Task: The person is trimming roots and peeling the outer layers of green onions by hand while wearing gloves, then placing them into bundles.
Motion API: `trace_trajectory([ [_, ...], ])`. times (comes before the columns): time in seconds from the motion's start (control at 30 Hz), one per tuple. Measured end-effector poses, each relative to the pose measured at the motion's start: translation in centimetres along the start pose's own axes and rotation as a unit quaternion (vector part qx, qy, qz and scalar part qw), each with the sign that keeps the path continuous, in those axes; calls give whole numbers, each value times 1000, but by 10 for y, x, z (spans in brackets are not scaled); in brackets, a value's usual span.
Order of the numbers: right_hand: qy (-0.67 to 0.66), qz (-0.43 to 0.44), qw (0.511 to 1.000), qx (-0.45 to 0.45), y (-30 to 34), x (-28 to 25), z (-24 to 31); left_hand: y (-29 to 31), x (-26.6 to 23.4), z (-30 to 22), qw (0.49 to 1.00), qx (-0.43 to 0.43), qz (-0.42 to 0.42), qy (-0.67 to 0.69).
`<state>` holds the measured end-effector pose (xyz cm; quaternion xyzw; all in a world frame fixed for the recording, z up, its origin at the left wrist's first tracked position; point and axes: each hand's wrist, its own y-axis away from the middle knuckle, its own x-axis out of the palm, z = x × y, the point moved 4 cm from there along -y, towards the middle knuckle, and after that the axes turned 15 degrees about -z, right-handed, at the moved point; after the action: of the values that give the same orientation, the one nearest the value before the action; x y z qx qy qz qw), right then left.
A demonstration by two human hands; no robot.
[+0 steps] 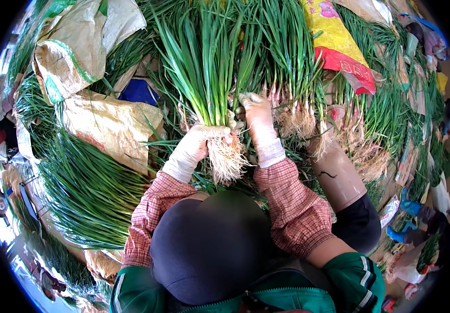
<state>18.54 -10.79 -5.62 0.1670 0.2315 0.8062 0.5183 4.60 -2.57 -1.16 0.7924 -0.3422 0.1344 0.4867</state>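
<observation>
My left hand, in a pale glove, is wrapped round the base of a bunch of green garlic. Its long flat leaves point away from me, and a thick tuft of pale roots hangs below the fist. Beside it, my gloved right hand is closed at the lower stalks on the bunch's right side; its fingertips are partly hidden. More green garlic with reddish stalk bases and tangled roots lies just right of that hand.
At left is a large heap of green leaves under woven sacks. A blue piece shows among them. A yellow and red sack covers plants at upper right. My boot stands at right; other people's blue boots are beyond.
</observation>
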Motion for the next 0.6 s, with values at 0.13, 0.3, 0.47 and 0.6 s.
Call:
trace_trajectory([
  [0.13,34,23,999,-14,-1,-5,-40,-3,-4,6,998,40,31,29],
  [0.3,-133,84,964,214,17,-9,-49,1,-3,1,992,59,21,108],
  [0.47,327,41,944,-26,-24,-68,0,5,14,-14,974,75,62,205],
  [0.6,607,-136,765,-165,-68,-80,31,2,20,-13,986,45,87,133],
])
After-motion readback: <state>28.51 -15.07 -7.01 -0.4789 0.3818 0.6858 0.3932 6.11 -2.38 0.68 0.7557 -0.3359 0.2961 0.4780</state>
